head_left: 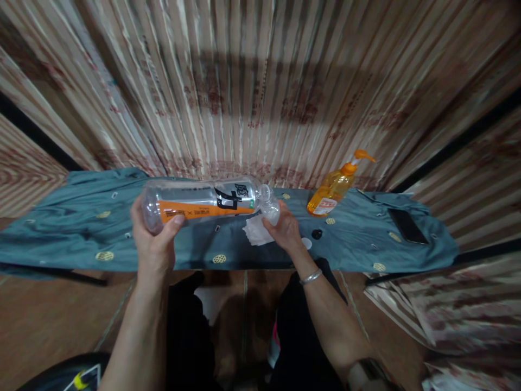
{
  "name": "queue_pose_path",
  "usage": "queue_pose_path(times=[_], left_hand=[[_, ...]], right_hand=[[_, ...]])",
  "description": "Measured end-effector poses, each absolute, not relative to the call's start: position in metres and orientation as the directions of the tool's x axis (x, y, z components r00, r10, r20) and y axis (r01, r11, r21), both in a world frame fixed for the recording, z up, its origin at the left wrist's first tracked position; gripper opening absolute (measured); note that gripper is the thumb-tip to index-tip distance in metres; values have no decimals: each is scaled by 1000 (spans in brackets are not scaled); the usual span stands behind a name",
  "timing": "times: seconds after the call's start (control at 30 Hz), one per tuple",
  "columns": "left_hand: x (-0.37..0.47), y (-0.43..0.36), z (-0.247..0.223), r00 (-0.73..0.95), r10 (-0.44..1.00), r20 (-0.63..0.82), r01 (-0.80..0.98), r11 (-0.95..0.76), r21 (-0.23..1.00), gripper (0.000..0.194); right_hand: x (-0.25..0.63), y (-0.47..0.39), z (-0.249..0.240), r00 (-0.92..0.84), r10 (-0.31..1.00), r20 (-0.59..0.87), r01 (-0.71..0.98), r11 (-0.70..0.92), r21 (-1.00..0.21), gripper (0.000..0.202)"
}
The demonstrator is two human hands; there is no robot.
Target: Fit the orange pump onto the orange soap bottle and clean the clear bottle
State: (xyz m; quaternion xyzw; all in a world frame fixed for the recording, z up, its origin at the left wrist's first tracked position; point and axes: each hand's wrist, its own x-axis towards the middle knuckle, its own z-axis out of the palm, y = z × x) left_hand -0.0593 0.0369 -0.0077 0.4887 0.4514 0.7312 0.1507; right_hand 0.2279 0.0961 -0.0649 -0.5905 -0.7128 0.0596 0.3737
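My left hand [157, 236] is closed around the base of a large clear plastic bottle [195, 201] with an orange and silver label. The bottle lies nearly level in the air above the cloth, its uncapped-looking neck pointing right. At that neck, my right hand [285, 225] grips a small clear container [269, 209], partly hidden by the fingers. The two mouths meet or nearly meet; I cannot tell whether they touch, nor whether liquid passes. Under the container, a crumpled white tissue [256, 231] lies on the cloth. Beside my right wrist are a black cap [316, 234] and a white round lid [306, 243].
A pump bottle [330, 190] of orange liquid stands at the back right of the table's teal patterned cloth [81, 217]. Farther right lies a black phone [407, 226]. Behind the table hangs a striped curtain [252, 81], with dark frame poles at both sides.
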Motion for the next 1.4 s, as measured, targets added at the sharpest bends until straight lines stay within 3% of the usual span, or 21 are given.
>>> queue_pose_path(times=[0.1,0.2,0.6,0.97,1.17,1.4], left_hand=[[-58,35,-2,-539,749,385,-23,-470,882,73],[-51,31,7,-555,773,307,-118,-439,891,71],[-23,15,24,-588,784,198,-293,-435,851,71],[-5,3,28,-561,824,82,-425,-371,825,40],[3,-6,39,-560,819,-128,-550,-251,797,43],[9,-11,46,-519,840,-158,-579,-210,788,42]], right_hand=[[228,96,-64,-16,889,458,792,291,-537,68],[227,95,-62,-11,892,452,786,287,-547,67],[227,94,-62,4,897,443,764,283,-580,66],[228,97,-77,12,854,521,773,322,-546,64],[230,99,-83,18,838,545,771,335,-541,65],[233,98,-85,36,838,544,754,334,-565,66]])
